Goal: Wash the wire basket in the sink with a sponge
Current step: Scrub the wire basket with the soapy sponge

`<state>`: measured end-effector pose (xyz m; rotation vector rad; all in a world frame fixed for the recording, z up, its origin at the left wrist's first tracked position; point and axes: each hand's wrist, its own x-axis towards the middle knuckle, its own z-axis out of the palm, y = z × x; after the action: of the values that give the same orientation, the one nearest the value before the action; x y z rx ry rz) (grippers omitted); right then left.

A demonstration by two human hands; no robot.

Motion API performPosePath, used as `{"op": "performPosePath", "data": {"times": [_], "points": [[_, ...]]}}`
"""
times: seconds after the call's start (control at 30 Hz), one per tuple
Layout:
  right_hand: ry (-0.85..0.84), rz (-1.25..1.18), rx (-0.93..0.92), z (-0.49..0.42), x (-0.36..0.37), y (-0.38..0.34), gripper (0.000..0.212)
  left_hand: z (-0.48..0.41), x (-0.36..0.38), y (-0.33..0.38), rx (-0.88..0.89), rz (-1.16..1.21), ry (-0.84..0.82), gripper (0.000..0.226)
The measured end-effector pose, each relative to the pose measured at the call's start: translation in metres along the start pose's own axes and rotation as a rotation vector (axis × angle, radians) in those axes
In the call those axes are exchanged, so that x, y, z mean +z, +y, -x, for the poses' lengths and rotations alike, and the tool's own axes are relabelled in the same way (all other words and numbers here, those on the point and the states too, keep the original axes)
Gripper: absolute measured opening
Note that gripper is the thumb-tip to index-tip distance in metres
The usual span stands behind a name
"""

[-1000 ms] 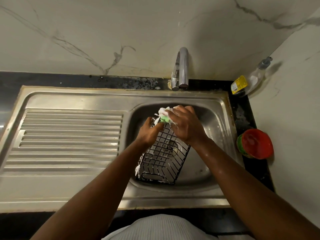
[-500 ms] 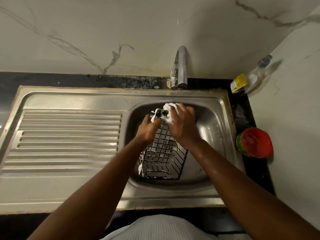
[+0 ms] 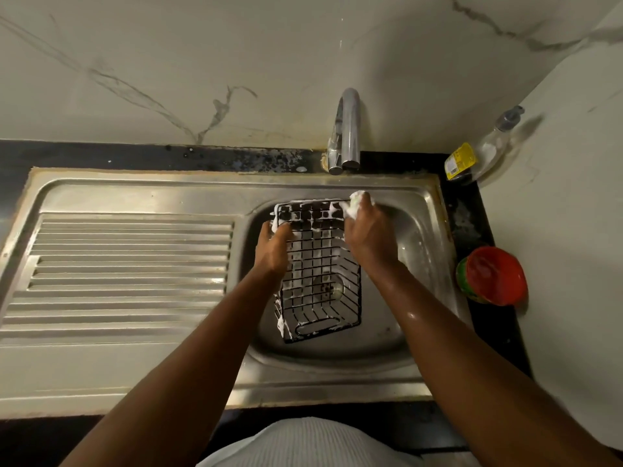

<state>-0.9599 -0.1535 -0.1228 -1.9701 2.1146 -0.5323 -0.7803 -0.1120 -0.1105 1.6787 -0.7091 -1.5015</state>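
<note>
The steel sink (image 3: 135, 190) is set into the black table (image 3: 101, 156), with its round basin directly below the tap (image 3: 347, 129) and its ribbed drainboard to the left of the tap. No stream of water is seen from the tap.

The black wire basket (image 3: 318, 274) is inside the basin, in front of the tap. It is tilted, with the far end raised toward the tap and the near end low in the basin. White foam is seen on many of its wires.

The left hand (image 3: 274, 246) is curled over the left rim of the basket, near the corner on the tap side. The right hand (image 3: 369, 234) is closed around a foam-covered sponge (image 3: 357, 202), which is pressed on the basket's corner just below and to the right of the tap.

A red-lidded tub (image 3: 494, 276) and a clear pump bottle (image 3: 485, 150) are placed on the table to the right of the tap, well apart from the basket.

The scrubbing is judged to be well under way, but rinsing is not yet done. The main risk is a slip. The wires are soapy and only one hand supports the basket, so a hard push with the sponge could make it turn or slide down. The sponge could also be caught and torn on a wire crossing. If the corners are passed over quickly, dirt may be left there.
</note>
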Motion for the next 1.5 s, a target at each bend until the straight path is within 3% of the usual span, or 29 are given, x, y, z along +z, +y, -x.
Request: {"op": "performPosePath", "data": {"times": [0.1,0.23,0.4,0.47,0.57,0.67,0.77,1.07,1.2,1.33,1.5], "points": [[-0.032,0.032,0.065,0.003,0.000,-0.004,0.041,-0.006,0.000,-0.003,-0.017,0.085,0.055,0.071],[-0.041,0.018,0.032,0.013,0.003,-0.004,0.044,-0.016,-0.002,-0.011,-0.041,0.163,0.107,0.073],[-0.094,0.150,0.029,0.049,0.012,0.008,0.051,-0.006,-0.001,-0.005,-0.111,0.381,0.220,0.056],[-0.139,0.172,0.080,0.061,0.015,0.014,0.047,-0.008,-0.002,-0.007,-0.121,0.397,0.239,0.056],[-0.162,0.163,0.117,0.073,0.017,0.020,0.037,-0.007,-0.003,-0.013,-0.109,0.389,0.234,0.038],[-0.192,0.157,0.143,0.076,0.015,0.025,0.037,-0.007,-0.004,-0.018,-0.147,0.432,0.247,0.041],[-0.230,0.143,0.170,0.074,0.013,0.034,0.039,-0.009,-0.007,-0.017,-0.178,0.510,0.261,0.029],[-0.178,-0.218,0.461,0.071,0.012,0.031,0.041,0.001,-0.003,-0.014,-0.237,0.600,0.298,0.022],[-0.179,-0.051,0.296,0.043,0.003,0.030,0.049,0.007,-0.004,-0.021,-0.314,0.647,0.236,0.026],[-0.183,-0.076,0.153,0.030,-0.018,0.040,0.039,0.010,-0.007,-0.015,-0.308,0.552,0.184,0.037],[-0.075,0.105,0.118,0.009,-0.034,0.052,0.049,0.000,-0.007,-0.016,-0.329,0.478,0.380,0.069]]}}
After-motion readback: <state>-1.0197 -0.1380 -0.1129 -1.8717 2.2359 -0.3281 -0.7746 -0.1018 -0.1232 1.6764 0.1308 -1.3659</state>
